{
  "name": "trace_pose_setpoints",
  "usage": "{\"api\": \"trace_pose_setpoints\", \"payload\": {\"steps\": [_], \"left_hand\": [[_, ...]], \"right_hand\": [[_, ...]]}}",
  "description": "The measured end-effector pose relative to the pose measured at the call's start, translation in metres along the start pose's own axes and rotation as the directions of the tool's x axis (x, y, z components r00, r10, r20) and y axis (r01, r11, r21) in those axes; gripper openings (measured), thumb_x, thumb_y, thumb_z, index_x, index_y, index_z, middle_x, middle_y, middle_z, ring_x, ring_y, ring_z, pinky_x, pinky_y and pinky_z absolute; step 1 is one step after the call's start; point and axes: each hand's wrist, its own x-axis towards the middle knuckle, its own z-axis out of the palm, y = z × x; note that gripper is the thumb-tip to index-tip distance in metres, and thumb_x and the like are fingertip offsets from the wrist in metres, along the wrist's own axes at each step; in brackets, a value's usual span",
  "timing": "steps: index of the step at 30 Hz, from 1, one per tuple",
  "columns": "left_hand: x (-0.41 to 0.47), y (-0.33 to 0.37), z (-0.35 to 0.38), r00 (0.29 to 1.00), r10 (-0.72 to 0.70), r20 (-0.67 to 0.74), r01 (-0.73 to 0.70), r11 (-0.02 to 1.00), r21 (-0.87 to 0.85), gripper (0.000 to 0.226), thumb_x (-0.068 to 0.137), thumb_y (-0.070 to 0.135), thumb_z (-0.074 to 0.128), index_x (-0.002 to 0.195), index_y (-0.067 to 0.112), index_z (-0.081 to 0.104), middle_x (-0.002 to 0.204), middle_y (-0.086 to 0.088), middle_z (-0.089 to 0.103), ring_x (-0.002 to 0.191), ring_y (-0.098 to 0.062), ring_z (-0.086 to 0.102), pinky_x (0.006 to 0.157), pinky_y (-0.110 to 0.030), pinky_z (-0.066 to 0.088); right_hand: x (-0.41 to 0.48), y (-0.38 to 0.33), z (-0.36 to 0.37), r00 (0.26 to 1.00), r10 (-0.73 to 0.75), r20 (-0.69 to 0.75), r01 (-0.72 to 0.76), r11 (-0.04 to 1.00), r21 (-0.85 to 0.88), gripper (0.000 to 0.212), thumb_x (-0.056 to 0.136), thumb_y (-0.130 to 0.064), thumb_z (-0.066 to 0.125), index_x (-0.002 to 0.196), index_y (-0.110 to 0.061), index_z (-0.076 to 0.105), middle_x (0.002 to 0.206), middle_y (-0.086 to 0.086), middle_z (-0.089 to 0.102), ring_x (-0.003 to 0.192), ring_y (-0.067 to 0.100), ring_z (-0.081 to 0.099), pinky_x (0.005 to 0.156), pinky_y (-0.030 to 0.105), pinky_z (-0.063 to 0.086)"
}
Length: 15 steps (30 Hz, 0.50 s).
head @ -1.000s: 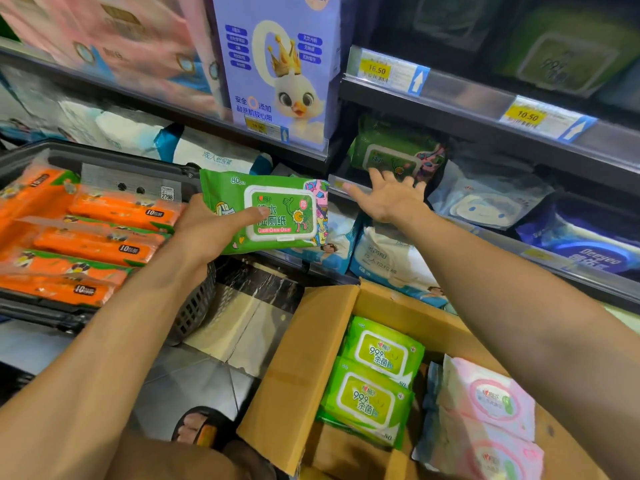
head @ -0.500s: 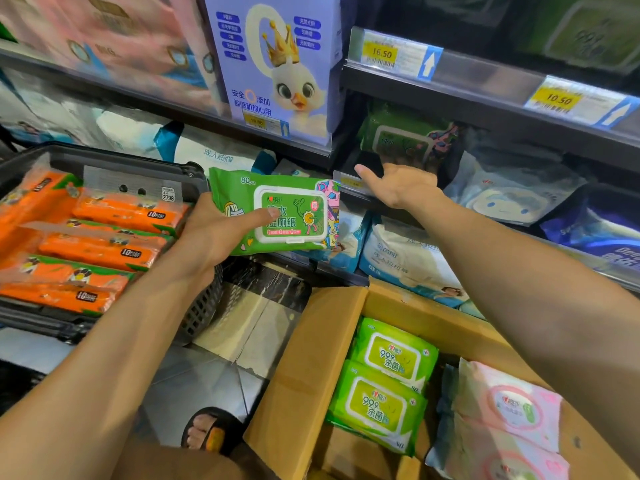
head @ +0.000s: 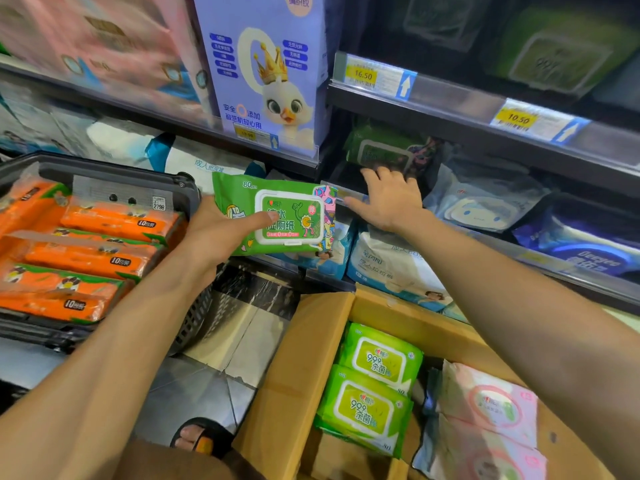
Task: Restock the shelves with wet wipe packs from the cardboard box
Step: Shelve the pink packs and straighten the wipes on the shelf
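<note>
Green wipe pack (head: 277,216), white flip lid, left hand (head: 214,233) gripping

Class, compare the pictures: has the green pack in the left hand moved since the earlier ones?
No, not noticeably: the green pack in the left hand stays just below the duck box.

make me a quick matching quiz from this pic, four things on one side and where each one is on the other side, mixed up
Things
1. dark green pack
2. lime green packs
3. orange packs
4. right hand

Places
a. in the grey basket
b. gripped by the left hand
c. in the cardboard box
d. at the front edge of the middle shelf, fingers pointing in

Pairs: 1-b, 2-c, 3-a, 4-d
</note>
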Motion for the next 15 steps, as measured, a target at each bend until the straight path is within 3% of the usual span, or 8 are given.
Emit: {"api": "trace_pose_setpoints", "payload": {"steps": [5,10,12,13,15], "left_hand": [[-0.010,0.008,0.008,0.999,-0.013,-0.051,0.013,1.000,-0.016,0.065,0.073,0.034,0.092,0.127,0.022,0.057,0.110,0.010,0.071,0.095,-0.005,0.067,0.068,-0.020,0.046],[-0.020,0.012,0.011,1.000,0.004,-0.030,-0.006,0.998,-0.060,0.066,0.077,0.031,0.090,0.130,0.021,0.052,0.110,0.011,0.067,0.093,0.000,0.061,0.068,-0.019,0.043],[-0.023,0.015,0.011,1.000,0.013,-0.011,-0.013,0.998,-0.068,0.065,0.076,0.031,0.091,0.129,0.021,0.054,0.112,0.009,0.070,0.098,-0.006,0.066,0.072,-0.020,0.046],[-0.026,0.018,0.013,1.000,0.017,-0.005,-0.018,0.997,-0.075,0.067,0.075,0.032,0.092,0.130,0.020,0.056,0.115,0.008,0.071,0.102,-0.009,0.068,0.074,-0.022,0.048],[-0.029,0.022,0.016,0.999,0.038,0.017,-0.036,0.996,-0.084,0.065,0.076,0.031,0.091,0.131,0.021,0.059,0.117,0.006,0.073,0.104,-0.012,0.070,0.075,-0.023,0.050]], "right_hand": [[-0.031,0.003,-0.001,0.982,-0.137,-0.132,0.130,0.989,-0.065,0.081,0.091,-0.069,0.055,0.153,-0.019,0.043,0.160,0.007,0.041,0.145,0.030,0.038,0.116,0.053,0.032],[-0.062,0.005,-0.011,0.960,-0.174,-0.218,0.181,0.983,0.015,0.080,0.089,-0.065,0.063,0.152,-0.019,0.046,0.158,0.005,0.044,0.146,0.027,0.039,0.120,0.053,0.029],[-0.075,0.004,-0.016,0.970,-0.139,-0.201,0.177,0.966,0.188,0.078,0.090,-0.064,0.063,0.153,-0.021,0.045,0.156,0.003,0.046,0.142,0.025,0.044,0.116,0.052,0.037],[-0.082,0.002,-0.020,0.986,-0.095,-0.139,0.140,0.921,0.362,0.079,0.091,-0.064,0.064,0.154,-0.022,0.042,0.155,0.001,0.046,0.138,0.023,0.048,0.113,0.051,0.041],[-0.096,-0.005,-0.029,0.995,-0.021,0.098,-0.060,0.661,0.748,0.083,0.091,-0.064,0.066,0.157,-0.024,0.037,0.154,-0.002,0.048,0.134,0.020,0.053,0.108,0.044,0.048]]}}
